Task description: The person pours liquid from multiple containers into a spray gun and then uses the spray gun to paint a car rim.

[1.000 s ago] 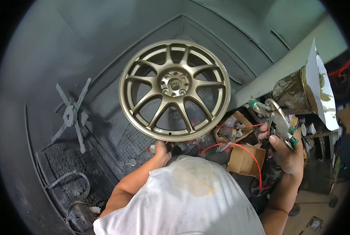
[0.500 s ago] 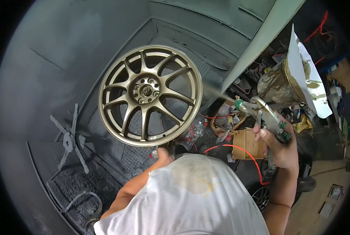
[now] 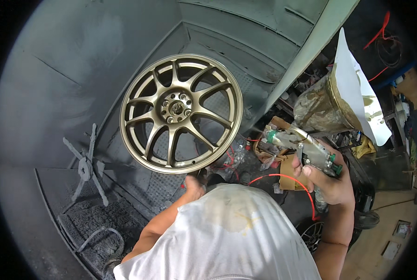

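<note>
A bronze multi-spoke wheel rim [image 3: 175, 140] faces me, tilted, in front of my body. Just beneath its lower edge is my left hand [image 3: 195, 187], closed around something dark that the rim and my shirt largely hide. On the right, my right hand [image 3: 329, 184] grips a metal spray gun [image 3: 313, 156] with green fittings. Its green-ringed nozzle points left toward the wheel's right edge, a short gap away. Faint mist hangs before the nozzle.
Grey booth walls [image 3: 68, 88] stand left and behind. A paint-coated cross-shaped stand [image 3: 85, 169] is at left. A crusted bucket [image 3: 313, 105] with white sheeting [image 3: 357, 88], an open cardboard box [image 3: 290, 175] and a red hose [image 3: 287, 176] lie right.
The spray gun and my right hand have shifted a little left and down. The mist at the nozzle looks fainter. The wheel sits slightly farther right in view.
</note>
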### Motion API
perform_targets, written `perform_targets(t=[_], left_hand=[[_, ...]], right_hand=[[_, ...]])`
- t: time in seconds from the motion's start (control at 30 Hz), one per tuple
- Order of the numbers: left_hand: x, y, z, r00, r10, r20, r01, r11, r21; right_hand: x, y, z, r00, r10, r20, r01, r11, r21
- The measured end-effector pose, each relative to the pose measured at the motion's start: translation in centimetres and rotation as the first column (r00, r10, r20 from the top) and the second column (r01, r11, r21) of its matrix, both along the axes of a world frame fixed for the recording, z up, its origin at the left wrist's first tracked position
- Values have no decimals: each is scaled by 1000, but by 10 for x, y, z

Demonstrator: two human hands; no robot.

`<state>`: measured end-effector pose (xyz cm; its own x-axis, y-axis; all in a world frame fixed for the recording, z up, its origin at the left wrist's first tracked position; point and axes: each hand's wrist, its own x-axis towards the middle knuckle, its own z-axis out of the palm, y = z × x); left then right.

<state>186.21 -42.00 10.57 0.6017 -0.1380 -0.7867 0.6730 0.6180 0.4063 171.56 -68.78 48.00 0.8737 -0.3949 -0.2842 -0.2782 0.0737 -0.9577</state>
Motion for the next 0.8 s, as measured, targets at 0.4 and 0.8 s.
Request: perform_targets(t=[0.4,0.8], left_hand=[[36,86,-17,972,-219,90,207,970,128],[110,173,4,959,-78,271,-11,950,312]], right_hand=[[-17,13,1,995,-94,-17,85,951,-297],[-44,63,1,987,-146,74,163,927,-337]])
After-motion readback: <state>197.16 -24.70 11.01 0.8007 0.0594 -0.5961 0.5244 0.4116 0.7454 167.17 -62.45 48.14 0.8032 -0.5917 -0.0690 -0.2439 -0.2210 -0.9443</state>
